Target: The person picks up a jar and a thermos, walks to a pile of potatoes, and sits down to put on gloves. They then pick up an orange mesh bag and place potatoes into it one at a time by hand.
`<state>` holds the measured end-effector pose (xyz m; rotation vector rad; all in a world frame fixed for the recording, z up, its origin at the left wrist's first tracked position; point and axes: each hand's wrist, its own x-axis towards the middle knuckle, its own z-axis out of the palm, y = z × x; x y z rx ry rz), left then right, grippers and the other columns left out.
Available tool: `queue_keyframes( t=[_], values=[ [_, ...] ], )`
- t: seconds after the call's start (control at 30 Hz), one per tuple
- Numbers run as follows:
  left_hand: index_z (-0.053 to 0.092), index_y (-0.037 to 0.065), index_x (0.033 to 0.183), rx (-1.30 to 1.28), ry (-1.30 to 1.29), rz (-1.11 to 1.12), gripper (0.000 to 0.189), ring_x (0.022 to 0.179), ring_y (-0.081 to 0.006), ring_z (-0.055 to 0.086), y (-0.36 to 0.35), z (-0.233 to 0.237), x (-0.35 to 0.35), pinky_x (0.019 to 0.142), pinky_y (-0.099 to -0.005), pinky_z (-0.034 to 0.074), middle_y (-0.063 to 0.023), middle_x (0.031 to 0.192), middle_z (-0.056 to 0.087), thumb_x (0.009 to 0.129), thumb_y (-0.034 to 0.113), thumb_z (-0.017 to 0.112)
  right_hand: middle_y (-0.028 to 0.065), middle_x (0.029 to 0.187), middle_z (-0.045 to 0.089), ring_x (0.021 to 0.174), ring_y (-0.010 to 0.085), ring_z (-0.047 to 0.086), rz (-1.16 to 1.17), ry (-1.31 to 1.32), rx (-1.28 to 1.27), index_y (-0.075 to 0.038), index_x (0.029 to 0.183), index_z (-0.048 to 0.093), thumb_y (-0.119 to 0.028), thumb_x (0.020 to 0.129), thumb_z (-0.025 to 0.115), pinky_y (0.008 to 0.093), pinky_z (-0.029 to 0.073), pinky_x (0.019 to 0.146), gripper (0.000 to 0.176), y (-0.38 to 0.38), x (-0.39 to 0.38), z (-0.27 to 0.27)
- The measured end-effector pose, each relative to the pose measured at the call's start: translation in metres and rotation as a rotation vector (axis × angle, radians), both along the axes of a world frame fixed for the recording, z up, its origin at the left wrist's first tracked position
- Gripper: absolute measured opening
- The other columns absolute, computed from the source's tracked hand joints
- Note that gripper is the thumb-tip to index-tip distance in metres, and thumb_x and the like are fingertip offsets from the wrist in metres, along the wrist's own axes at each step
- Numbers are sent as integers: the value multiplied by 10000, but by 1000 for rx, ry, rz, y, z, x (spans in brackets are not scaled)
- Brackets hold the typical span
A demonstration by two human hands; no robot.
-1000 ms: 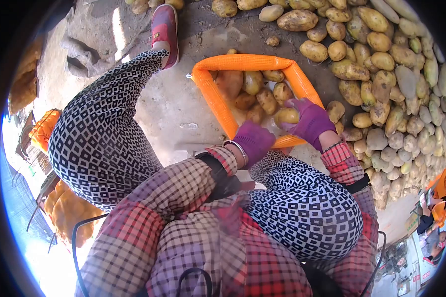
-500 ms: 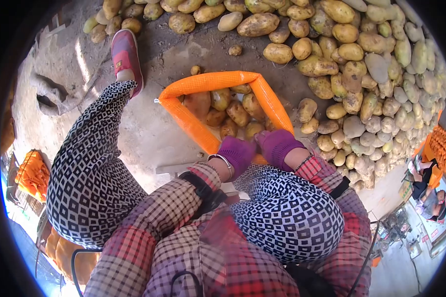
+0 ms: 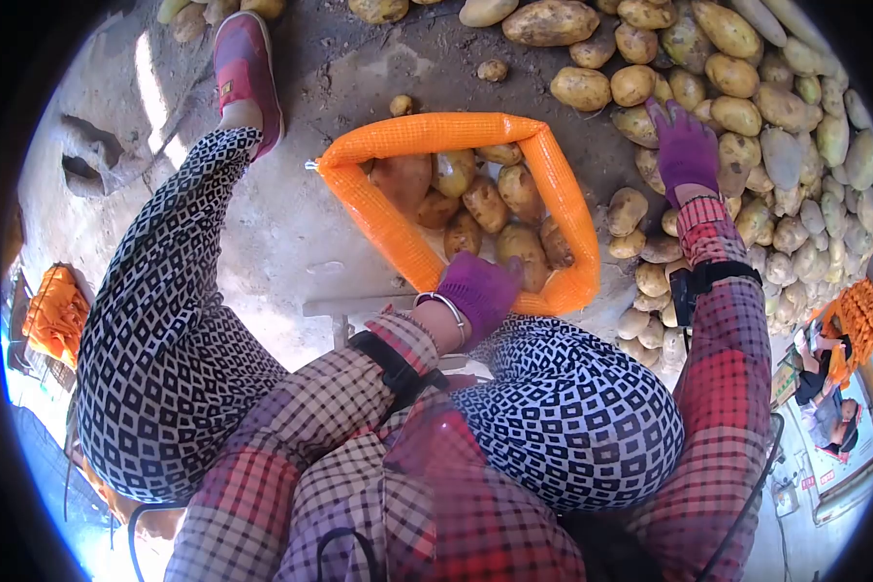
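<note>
- in the head view, the left hand, in a purple knit glove, sits at the near edge of an orange mesh sack; its fingers are curled in together, but whether they pinch the mesh cannot be told.
- the right hand, gloved alike, reaches to the near side of the potato heap; its fingers are slightly spread, the tips at a yellowish potato, with no firm hold to be seen.
- the step in hand looks like picking at the heap while the left hand minds the sack's mouth.
- a pick from here would call for the right fingers to close round one potato's curved sides without rolling its neighbours, and for the rim to stay wide.
- the sack lies open on the ground in front of the person, between the shoe and the heap; its rim is a thick, rolled, angular loop, shiny and finely ribbed.
- inside, potatoes lie close together, oval and smooth-skinned, with brown soil smears.
- the ground is hard, dusty and grey-brown, darker and crumbly nearer the heap; a small round potato lies apart on it, beyond the sack.
</note>
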<state>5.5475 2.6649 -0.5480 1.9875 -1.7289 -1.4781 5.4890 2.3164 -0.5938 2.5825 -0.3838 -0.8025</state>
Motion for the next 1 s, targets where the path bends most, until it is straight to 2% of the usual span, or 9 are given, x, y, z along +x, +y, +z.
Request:
queue_keyframes(
  t=[0.3, 0.43, 0.5, 0.6, 0.7, 0.77, 0.9, 0.97, 1.0],
  values=[
    [501, -42, 1195, 73, 28, -14, 378, 747, -280, 674, -5, 5, 1, 644, -416, 487, -127, 820, 684, 869, 149, 491, 143, 1357, 486, 1186, 344, 535, -528, 189, 360, -250, 1388, 432, -195, 738, 732, 433, 457, 987, 719, 26, 28, 47],
    [504, -27, 1219, -16, -73, -41, 398, 704, -261, 660, 0, 9, -4, 615, -391, 476, -97, 780, 671, 862, 148, 497, 119, 1284, 563, 1143, 198, 571, -861, -569, 1139, -69, 1379, 427, -148, 630, 858, 315, 485, 944, 867, 84, -10, 82],
    [513, -17, 1223, -58, -115, -76, 403, 691, -254, 655, 4, 15, -9, 602, -380, 470, -88, 766, 664, 857, 150, 502, 124, 1255, 563, 1110, 167, 568, -1084, -565, 1551, 13, 1353, 427, -179, 647, 865, 281, 482, 923, 852, 128, -8, 103],
    [542, 43, 1225, -83, -158, -136, 400, 700, -241, 652, 2, 22, -7, 617, -376, 463, -72, 757, 656, 841, 153, 520, 132, 1242, 567, 1100, 184, 574, -978, -299, 1581, 42, 1345, 427, -175, 632, 873, 287, 479, 921, 868, 156, -6, 79],
    [564, 98, 1216, -214, -233, -107, 410, 714, -236, 660, 15, 19, -7, 660, -384, 459, -61, 771, 657, 815, 182, 568, 113, 1171, 612, 1075, 179, 596, -1204, -158, 1570, 28, 1290, 497, -276, 572, 895, 296, 485, 919, 875, 175, -9, 37],
    [567, 143, 1226, 30, -142, -210, 455, 869, -238, 653, 14, 16, -6, 832, -431, 457, -59, 862, 661, 782, 228, 626, 126, 1154, 622, 1064, 177, 601, -1274, -179, 1612, 39, 1307, 480, -271, 578, 884, 289, 482, 915, 890, 174, -12, 29],
    [569, 155, 1209, -171, -317, -138, 476, 1040, -252, 594, 31, 11, 12, 996, -503, 380, -62, 960, 648, 755, 265, 664, 141, 1187, 619, 1067, 196, 607, -1119, -77, 1514, 42, 1322, 470, -273, 593, 862, 293, 472, 928, 885, 165, -16, 19],
    [614, 171, 1130, -189, -544, -112, 387, 1145, -260, 520, 39, 9, 26, 1075, -557, 286, -58, 1017, 627, 760, 269, 667, 123, 1168, 617, 1058, 180, 596, -1050, -66, 1509, 19, 1325, 466, -260, 597, 866, 289, 472, 919, 876, 164, -18, 11],
    [665, 170, 971, 51, -427, -240, 246, 1037, -250, 584, 41, 7, 33, 1066, -535, 307, -57, 914, 641, 738, 250, 665, 104, 1149, 614, 1048, 164, 585, -998, -56, 1493, -4, 1329, 462, -248, 602, 869, 285, 473, 909, 869, 165, -19, 9]
  ],
)
